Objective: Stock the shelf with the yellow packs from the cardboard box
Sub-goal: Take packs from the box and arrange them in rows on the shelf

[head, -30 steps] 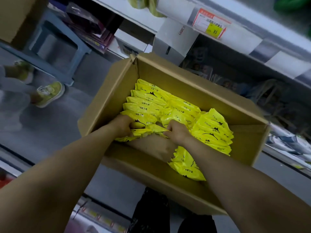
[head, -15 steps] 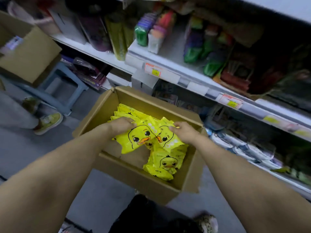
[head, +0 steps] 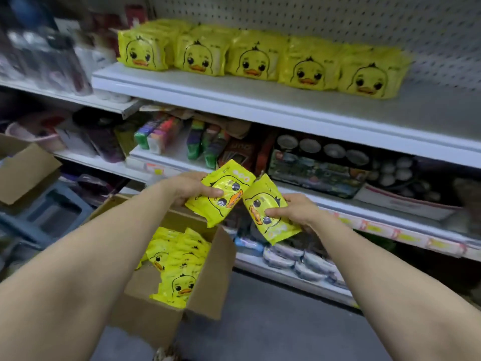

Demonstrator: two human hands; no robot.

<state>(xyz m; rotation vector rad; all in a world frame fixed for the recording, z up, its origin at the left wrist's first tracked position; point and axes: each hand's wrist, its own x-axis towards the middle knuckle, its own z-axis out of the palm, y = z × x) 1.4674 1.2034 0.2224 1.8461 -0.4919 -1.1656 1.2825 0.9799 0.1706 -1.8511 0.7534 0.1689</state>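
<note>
Two yellow duck-faced packs are held up in front of the shelves, one in each hand: the left hand (head: 182, 188) grasps one pack (head: 226, 194) by its left edge, the right hand (head: 296, 209) grasps the other pack (head: 263, 199) by its right edge, and the two packs touch at a corner between the hands. On the top shelf (head: 286, 105) five rows of the same packs (head: 257, 61) stand side by side, faces forward, well back from the front edge. More packs (head: 179, 264) lie loose in the open cardboard box (head: 210, 282) below the left forearm, perhaps half a dozen, though the arm hides part of the heap. A white pegboard (head: 338, 22) backs the top shelf. The shelf beneath holds small coloured packets (head: 166, 134) and dark boxed sets (head: 317, 168). A second cardboard box (head: 26, 168) and a blue stool (head: 52, 212) sit at the left, above a grey floor (head: 260, 324).
</note>
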